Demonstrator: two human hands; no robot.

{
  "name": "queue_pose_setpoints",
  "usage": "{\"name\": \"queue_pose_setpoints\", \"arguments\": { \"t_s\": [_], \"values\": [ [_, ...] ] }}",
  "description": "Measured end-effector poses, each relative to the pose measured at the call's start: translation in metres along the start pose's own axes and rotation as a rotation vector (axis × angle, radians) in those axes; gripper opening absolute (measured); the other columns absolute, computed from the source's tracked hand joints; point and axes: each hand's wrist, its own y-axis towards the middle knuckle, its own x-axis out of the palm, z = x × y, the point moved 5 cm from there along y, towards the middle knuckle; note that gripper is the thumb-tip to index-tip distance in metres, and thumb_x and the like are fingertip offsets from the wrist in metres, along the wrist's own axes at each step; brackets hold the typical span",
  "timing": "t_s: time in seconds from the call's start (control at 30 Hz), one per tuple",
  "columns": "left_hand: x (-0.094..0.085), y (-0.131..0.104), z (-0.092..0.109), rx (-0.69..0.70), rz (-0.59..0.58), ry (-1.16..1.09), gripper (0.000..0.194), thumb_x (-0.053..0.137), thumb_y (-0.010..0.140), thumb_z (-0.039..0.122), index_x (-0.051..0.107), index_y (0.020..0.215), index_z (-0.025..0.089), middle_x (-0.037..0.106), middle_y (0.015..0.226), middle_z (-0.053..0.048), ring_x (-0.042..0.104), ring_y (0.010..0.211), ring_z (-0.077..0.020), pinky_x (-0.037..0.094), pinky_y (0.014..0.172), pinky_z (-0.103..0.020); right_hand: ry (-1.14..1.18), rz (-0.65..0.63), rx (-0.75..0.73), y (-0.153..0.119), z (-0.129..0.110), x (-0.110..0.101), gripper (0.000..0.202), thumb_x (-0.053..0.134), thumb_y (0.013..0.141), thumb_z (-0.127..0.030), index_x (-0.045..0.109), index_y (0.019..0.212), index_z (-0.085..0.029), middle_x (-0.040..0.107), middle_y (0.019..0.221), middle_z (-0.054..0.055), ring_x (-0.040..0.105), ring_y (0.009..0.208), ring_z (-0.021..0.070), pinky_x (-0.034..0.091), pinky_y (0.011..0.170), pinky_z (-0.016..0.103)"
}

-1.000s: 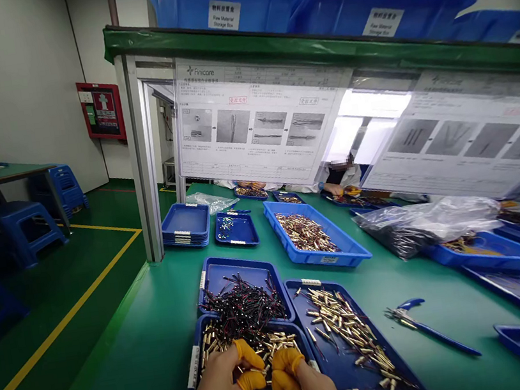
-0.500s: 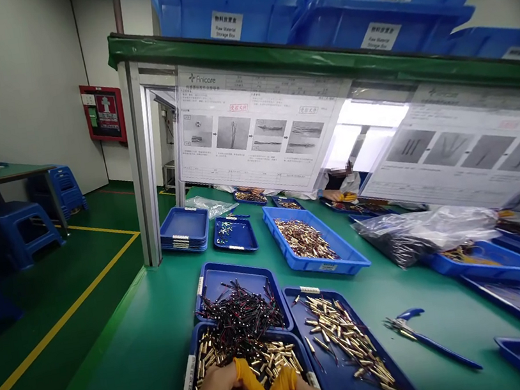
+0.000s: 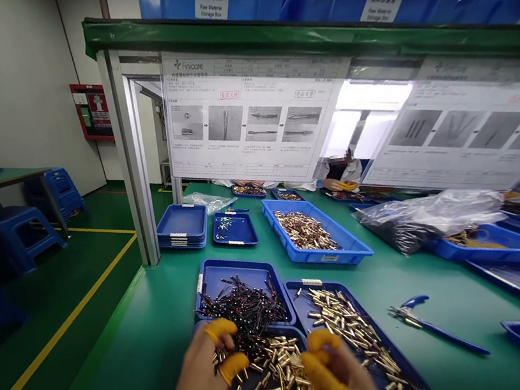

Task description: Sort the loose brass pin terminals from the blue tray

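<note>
Yellow finger covers are on the fingertips of both hands. My left hand (image 3: 202,371) hovers over the left side of the near tray; its thumb and forefinger are apart, with dark and gold bits visible between them. Above the tray's right edge, my right hand (image 3: 340,371) has thumb and forefinger curled close together; anything pinched there is hidden. Between the hands, small gold metal tubes (image 3: 285,372) fill the near tray. Behind them, thin black-and-red wired pieces (image 3: 244,304) lie heaped in a blue tray (image 3: 219,270), spilling over its near edge.
To the right are a blue tray (image 3: 297,290) of gold wired tubes and blue-handled cutting pliers (image 3: 436,328). Farther back stand a blue bin (image 3: 347,247) of gold pieces, stacked trays (image 3: 181,222) and a plastic bag (image 3: 427,216). A metal post (image 3: 132,161) rises at left. A co-worker's hand (image 3: 346,185) shows behind.
My hands were together over the near tray, fingertips touching. They have separated, left hand leftward and right hand rightward, uncovering the gold tubes. The camera view has shifted slightly.
</note>
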Motion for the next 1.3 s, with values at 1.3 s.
{"name": "queue_pose_setpoints", "arguments": {
  "t_s": [1.3],
  "values": [
    [0.022,-0.004,0.005,0.006,-0.052,-0.588,0.018,0.062,0.065,0.026,0.045,0.07,0.02,0.049,0.066,0.002,0.046,0.062,-0.0154,0.038,0.061,-0.028,-0.076,-0.357,0.028,-0.017,0.026,0.042,0.039,0.063,0.07,-0.056,0.05,0.078,-0.02,0.065,0.061,-0.001,0.063,0.051,0.0129,0.05,0.051,0.022]
  ]
}}
